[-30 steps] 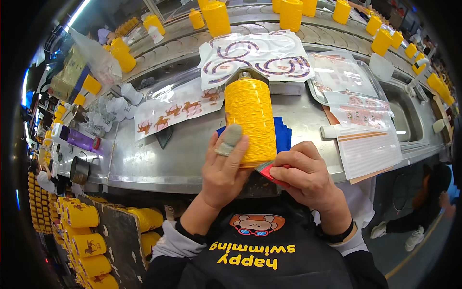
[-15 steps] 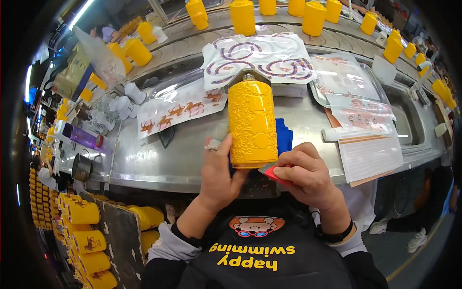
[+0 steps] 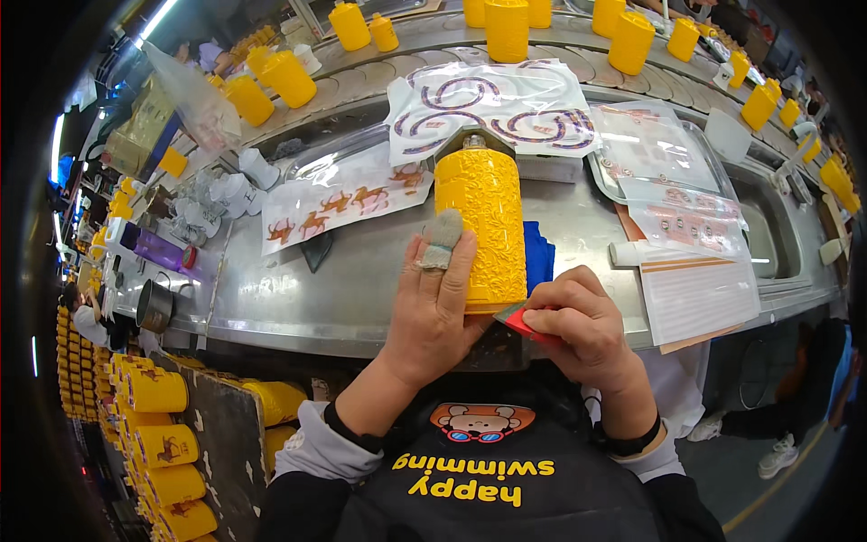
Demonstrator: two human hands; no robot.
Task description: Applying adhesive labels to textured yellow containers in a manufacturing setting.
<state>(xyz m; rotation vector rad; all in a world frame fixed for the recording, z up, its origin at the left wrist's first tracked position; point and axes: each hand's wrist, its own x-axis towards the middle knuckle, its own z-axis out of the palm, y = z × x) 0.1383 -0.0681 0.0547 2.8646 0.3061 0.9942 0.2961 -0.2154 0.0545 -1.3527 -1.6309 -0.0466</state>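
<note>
A yellow bottle [image 3: 495, 226] with a raised pattern lies in front of me, its neck in a dark notched holder [image 3: 473, 134] and its base toward me. My left hand [image 3: 428, 316] grips its left side, fingers laid along the wall and the thumb by the base. One of those fingers wears a grey cloth wrap [image 3: 441, 239]. Pinched in my right hand [image 3: 580, 323] is a small scraper with a red handle [image 3: 533, 327] and a grey blade. The blade is at the bottle's lower right edge; whether it touches is too small to tell.
Decal sheets [image 3: 348, 208] lie left, behind and right of the bottle on the steel table [image 3: 298, 303]. A blue cloth [image 3: 539, 253] sits right of it. A sink [image 3: 768, 226] is far right, a conveyor [image 3: 560, 54] with yellow bottles behind. Stacked yellow containers [image 3: 167, 447] stand lower left.
The bottle has turned about its length, showing another part of its pattern. My left hand has moved up and right along its side. Bottles on the conveyor have shifted right.
</note>
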